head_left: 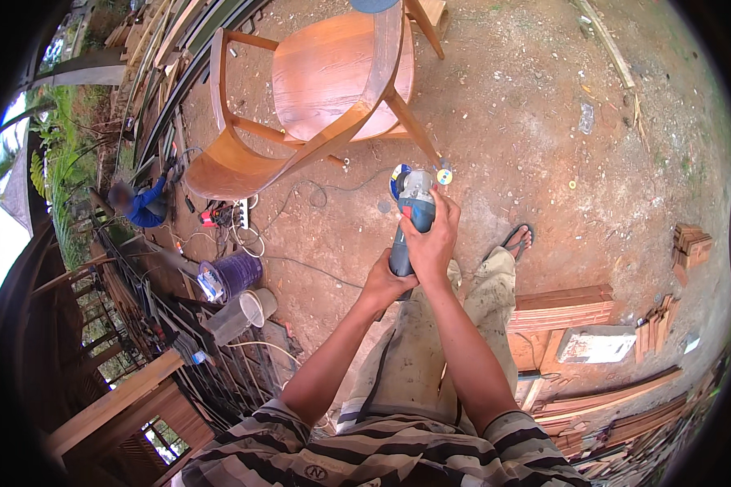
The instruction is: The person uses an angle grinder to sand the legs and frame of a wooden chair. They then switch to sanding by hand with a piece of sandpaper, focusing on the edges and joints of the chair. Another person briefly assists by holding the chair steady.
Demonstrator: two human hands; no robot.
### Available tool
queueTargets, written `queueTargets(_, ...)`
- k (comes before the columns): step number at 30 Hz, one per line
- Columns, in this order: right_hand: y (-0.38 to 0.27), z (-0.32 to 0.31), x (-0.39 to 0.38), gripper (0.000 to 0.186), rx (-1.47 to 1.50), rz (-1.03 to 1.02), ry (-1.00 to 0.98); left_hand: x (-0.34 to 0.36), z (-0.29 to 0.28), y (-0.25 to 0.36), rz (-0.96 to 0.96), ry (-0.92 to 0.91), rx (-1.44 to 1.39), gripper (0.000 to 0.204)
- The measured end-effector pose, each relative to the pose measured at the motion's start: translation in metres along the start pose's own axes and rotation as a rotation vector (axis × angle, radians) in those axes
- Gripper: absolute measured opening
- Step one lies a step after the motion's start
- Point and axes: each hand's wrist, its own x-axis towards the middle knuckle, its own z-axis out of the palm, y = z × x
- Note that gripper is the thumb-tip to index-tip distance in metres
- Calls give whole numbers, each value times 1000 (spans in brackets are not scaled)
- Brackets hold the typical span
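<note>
One angle grinder (pixel 418 209) is gripped by left hand (pixel 386 284) and right hand (pixel 433 250), fingers (pixel 447 209) curled around it. Wooden chair (pixel 325 85) beyond.

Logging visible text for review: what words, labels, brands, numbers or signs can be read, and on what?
Striped shirt: round emblem with a letter, not copied here.
Angle grinder: markings too small to read.
White-and-blue patch by the blue drum: too blurred.
White slab: reddish marks, unreadable.
</note>
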Motion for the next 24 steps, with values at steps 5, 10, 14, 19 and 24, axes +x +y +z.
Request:
queueTargets(5, 7, -8, 16, 74, 75, -45, 22, -3, 30, 27, -40, 159, 172, 65)
queueTargets(10, -1, -35, 52, 70, 154, -25, 30, 5, 56, 62, 1, 177, 196, 66)
queueTargets(14, -5, -57, 81, 67, 141, -44, 6, 11, 85, 74, 107, 254, 357, 75)
queueTargets(19, 0, -82, 104, 66, 145, -143, 16, 12, 123, 93, 94, 330, 361, 70)
queueTargets(24, 2, -96, 118, 66, 129, -112, -5, 16, 144, 100, 135, 409, 425, 68)
